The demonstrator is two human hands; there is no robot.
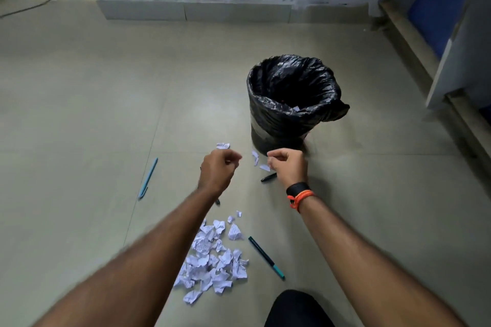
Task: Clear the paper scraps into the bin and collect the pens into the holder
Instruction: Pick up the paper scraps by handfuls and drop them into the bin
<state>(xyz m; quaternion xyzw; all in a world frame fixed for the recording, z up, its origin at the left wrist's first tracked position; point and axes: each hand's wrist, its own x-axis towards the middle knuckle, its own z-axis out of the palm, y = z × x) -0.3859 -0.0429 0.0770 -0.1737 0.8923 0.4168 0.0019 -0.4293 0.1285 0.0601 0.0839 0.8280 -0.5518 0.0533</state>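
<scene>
A bin lined with a black bag (pixel 268 125) stands on the floor ahead, with a few scraps inside. A pile of crumpled white paper scraps (pixel 212 260) lies near me, and loose scraps (pixel 222 145) (pixel 255 157) lie by the bin's base. My left hand (pixel 218 167) hovers in front of the bin with curled fingers and nothing visible in them. My right hand (pixel 288 164) pinches a small white scrap (pixel 264 167) at its fingertips. On the floor lie a light blue pen (pixel 147 179), a black pen (pixel 269 177), a dark teal-tipped pen (pixel 266 257) and a pen tip (pixel 217 202) under my left forearm.
No pen holder is in view. A blue-and-white furniture panel (pixel 451 34) runs along the right. A pale wall with a tiled skirting (pixel 191 10) closes the back, and a cable (pixel 32 6) trails at far left. My dark-clad knee (pixel 295 308) shows at the bottom.
</scene>
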